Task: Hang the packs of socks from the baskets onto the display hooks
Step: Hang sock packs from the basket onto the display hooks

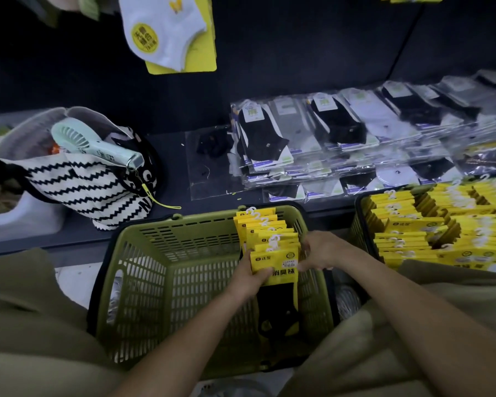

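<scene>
A row of yellow packs [265, 233] stands upright at the right side of a green basket [161, 270], each card topped by a white plastic hanger loop. On the nearest pack a yellow header with dark print is seen, and a black sock hangs below it toward the basket floor.

The row is held from both sides. The left hand [251, 277] is curled round the near pack's left edge, with its fingers [263, 275] clamped on the card face. The right hand [322, 252] is pinched on the right edge.

The step is judged to be lifting a batch out. For it to be done well, the cards should be kept squared and the loops lined up, so that they can be slid onto a hook together. The dangling socks should be kept clear of the basket's slotted wall.

Right of the fingers, a second basket [359, 224] is filled with more yellow packs. Beyond the fingers, clear-wrapped socks [341, 133] are spread on a dark shelf. Far to their left stands a striped bag [78, 181] with a small fan [92, 143] laid in it. High above, a hung pack [169, 32] is seen, but its hook is out of view.
</scene>
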The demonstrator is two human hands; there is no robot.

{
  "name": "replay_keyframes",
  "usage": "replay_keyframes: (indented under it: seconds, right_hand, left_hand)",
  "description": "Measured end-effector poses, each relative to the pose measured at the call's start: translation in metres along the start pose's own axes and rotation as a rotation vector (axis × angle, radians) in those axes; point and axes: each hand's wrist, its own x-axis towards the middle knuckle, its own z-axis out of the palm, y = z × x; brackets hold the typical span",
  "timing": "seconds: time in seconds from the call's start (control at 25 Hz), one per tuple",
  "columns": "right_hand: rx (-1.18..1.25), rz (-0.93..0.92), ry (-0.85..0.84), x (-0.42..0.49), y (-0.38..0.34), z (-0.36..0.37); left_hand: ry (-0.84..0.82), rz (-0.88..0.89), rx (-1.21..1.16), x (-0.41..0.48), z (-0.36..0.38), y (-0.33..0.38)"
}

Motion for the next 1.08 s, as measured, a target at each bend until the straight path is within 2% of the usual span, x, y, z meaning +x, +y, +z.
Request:
replay_keyframes:
  seconds: [0.12, 0.24, 0.48, 0.72, 1.0, 1.08]
  right_hand:
    - [0.161, -0.116, 0.091, 0.003, -0.008, 0.007]
    - [0.381, -0.293, 0.319, 0.000, -0.029, 0.001]
    - [0.713, -0.382, 0.664, -0.022, -0.075, -0.037]
    - [0.995, -0.405, 0.773, -0.037, -0.118, -0.076]
    - [0.982, -0.594, 0.813, -0.059, -0.148, -0.131]
    - [1.068, -0.602, 0.851, -0.064, -0.157, -0.144]
  left_hand:
    - [0.033, 0.125, -0.113, -0.005, -0.023, 0.025]
    - [0.111, 0.264, -0.235, -0.009, -0.039, 0.053]
    - [0.213, 0.393, -0.345, -0.020, -0.081, 0.116]
    - [0.262, 0.502, -0.310, -0.038, -0.129, 0.166]
    - [0.220, 0.634, -0.284, -0.055, -0.175, 0.218]
    - [0.246, 0.669, -0.347, -0.057, -0.180, 0.230]
